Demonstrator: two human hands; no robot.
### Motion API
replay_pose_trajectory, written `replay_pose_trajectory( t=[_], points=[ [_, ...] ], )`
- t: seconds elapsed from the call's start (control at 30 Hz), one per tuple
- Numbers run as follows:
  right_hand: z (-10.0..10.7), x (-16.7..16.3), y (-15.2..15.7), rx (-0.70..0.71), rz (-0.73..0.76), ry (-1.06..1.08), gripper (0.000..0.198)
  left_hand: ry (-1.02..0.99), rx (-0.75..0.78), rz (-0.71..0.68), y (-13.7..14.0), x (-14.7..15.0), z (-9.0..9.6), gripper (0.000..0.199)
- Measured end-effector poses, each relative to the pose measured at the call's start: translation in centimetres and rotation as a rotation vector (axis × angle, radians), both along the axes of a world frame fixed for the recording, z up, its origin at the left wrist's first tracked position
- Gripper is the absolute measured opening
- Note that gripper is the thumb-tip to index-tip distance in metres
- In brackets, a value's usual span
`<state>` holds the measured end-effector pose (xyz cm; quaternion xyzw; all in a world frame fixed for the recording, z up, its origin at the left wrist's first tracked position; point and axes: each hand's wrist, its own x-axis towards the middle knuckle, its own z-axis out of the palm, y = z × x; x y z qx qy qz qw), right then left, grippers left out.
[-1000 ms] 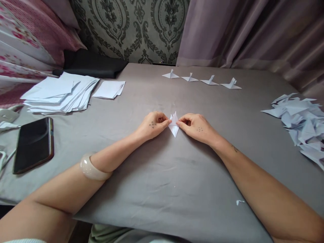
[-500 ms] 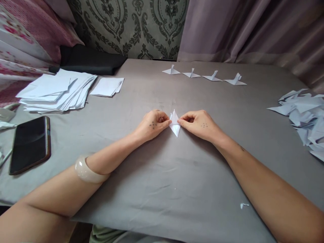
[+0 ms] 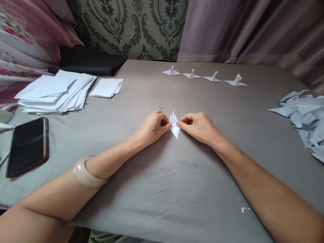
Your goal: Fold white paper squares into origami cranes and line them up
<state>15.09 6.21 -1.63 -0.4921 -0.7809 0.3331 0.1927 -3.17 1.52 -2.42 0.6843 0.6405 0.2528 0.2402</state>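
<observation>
A small white folded paper [image 3: 175,129], diamond-shaped with a crease across its middle, is held near the centre of the table. My left hand [image 3: 155,127] pinches its left corner between thumb and finger. On the opposite corner, the thumb and finger of my right hand [image 3: 199,127] are closed in the same way. The paper's lower point faces me and its narrow upper tips point away. Several folded paper birds stand in a row beyond it, among them one paper bird [image 3: 192,75] with an upright neck.
At the left lie a thick stack of white paper [image 3: 53,92], a smaller stack of paper squares [image 3: 107,87] and a phone [image 3: 29,146]. A heap of folded paper pieces [image 3: 307,118] sits at the right edge. A paper scrap [image 3: 245,210] lies near my right forearm.
The view has shifted very slightly. Both hands still pinch the folded paper at its side corners, and the paper's shape looks almost the same.
</observation>
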Motion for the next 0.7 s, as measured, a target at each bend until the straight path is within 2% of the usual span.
replay_pose_trajectory(
  t=[0.2, 0.33, 0.43, 0.57, 0.7],
  points=[
    [-0.3, 0.0, -0.1, 0.07, -0.002, -0.006, 0.014, 0.087, 0.101, -0.026, -0.7, 0.2, -0.2, 0.008],
    [-0.9, 0.1, -0.1, 0.162, 0.006, 0.027, 0.008, 0.229, 0.141, -0.128, -1.2, 0.5, -0.1, 0.02],
    [-1.1, 0.3, -0.5, 0.263, 0.118, 0.023, 0.013, 0.404, 0.153, -0.22, -1.7, 0.6, 0.3, 0.028],
    [-0.5, 1.1, -1.2, 0.427, 0.29, -0.245, 0.027, 0.615, 0.201, -0.325, -2.5, 0.6, 0.7, 0.031],
    [0.1, 2.0, -1.3, 0.546, 0.361, -0.433, 0.038, 0.701, 0.261, -0.384, -3.2, 0.4, 0.8, 0.029]
  ],
)
